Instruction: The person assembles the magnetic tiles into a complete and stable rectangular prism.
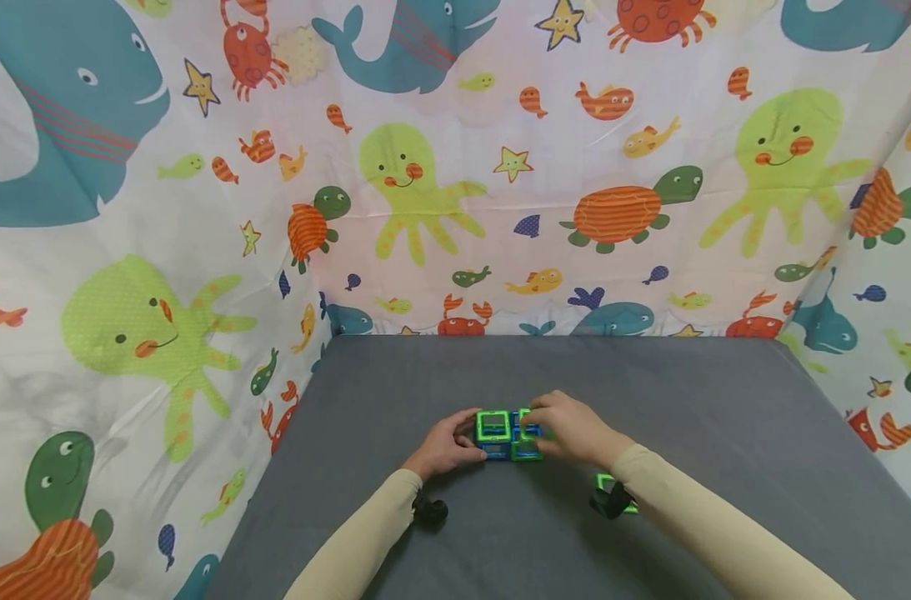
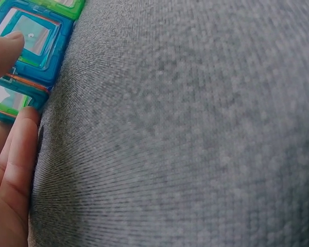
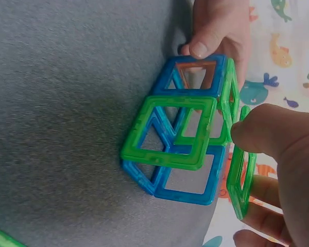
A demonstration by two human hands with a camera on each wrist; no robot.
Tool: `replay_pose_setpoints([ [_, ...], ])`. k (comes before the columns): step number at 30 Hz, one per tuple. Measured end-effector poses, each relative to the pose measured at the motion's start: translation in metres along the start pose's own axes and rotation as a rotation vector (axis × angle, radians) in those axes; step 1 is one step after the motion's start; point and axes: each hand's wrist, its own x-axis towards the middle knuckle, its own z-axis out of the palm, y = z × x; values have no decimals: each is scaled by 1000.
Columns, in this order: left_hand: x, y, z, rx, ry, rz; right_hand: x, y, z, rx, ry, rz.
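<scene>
A two-cube-long block of blue and green magnetic tiles (image 3: 188, 196) sits on the grey table. My left hand (image 1: 442, 448) grips its left end, the thumb (image 2: 4, 54) on a blue front tile and the other fingers around the side. Above the right end, my right hand (image 1: 575, 429) pinches a green square tile (image 3: 237, 188) between thumb and fingers. In the right wrist view that tile stands close beside the open top of the right cube. Another green square tile (image 3: 166, 160) forms this cube's front face.
A loose green tile (image 1: 603, 479) lies on the grey table (image 1: 500, 533) under my right forearm, partly hidden by the black wrist camera (image 1: 611, 500). Fabric curtains (image 1: 455, 208) printed with sea animals stand behind and at both sides.
</scene>
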Motion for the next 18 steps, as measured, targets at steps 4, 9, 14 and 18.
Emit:
replay_pose_setpoints([
  [4, 0, 1, 0, -3, -2, -6, 8, 2, 2, -3, -8, 3],
  [9, -2, 3, 1, 20, -4, -3, 13, 4, 5, 5, -33, 38],
  [14, -3, 3, 1, 32, -4, -5, 15, 5, 8, 34, -45, 51],
  [18, -3, 2, 1, 27, -1, -11, 18, 5, 11, 60, -44, 34],
])
